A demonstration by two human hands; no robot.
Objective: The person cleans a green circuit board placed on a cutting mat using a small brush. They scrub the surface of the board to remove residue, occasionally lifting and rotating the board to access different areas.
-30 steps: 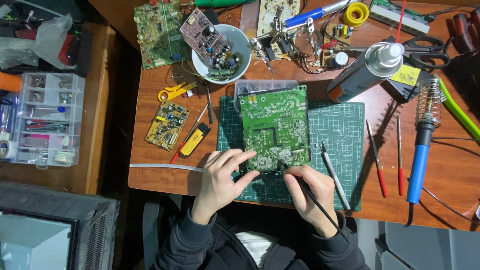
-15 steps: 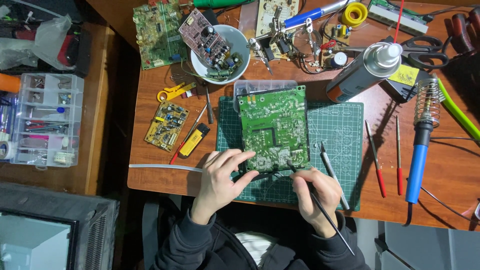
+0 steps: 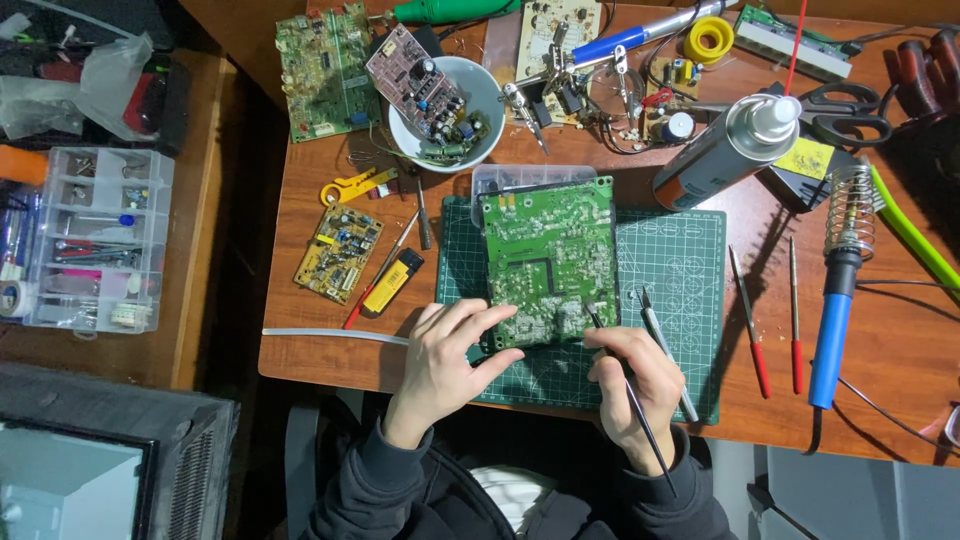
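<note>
The green circuit board [image 3: 549, 262] lies solder side up on the green cutting mat [image 3: 680, 290] before you. Your left hand [image 3: 447, 357] presses on its near left corner with spread fingers, grasping nothing. Your right hand [image 3: 632, 385] pinches a thin black brush [image 3: 628, 390], its tip touching the board's near edge. Tweezers [image 3: 665, 350] lie just beside that hand.

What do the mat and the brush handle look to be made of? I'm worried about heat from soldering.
The green cutting mat looks like matte, rubbery plastic: flat, dull, printed with a white grid. The brush in the right hand has a thin dark handle, plastic or painted wood; I cannot tell which. The left hand steadies the green circuit board.
</note>
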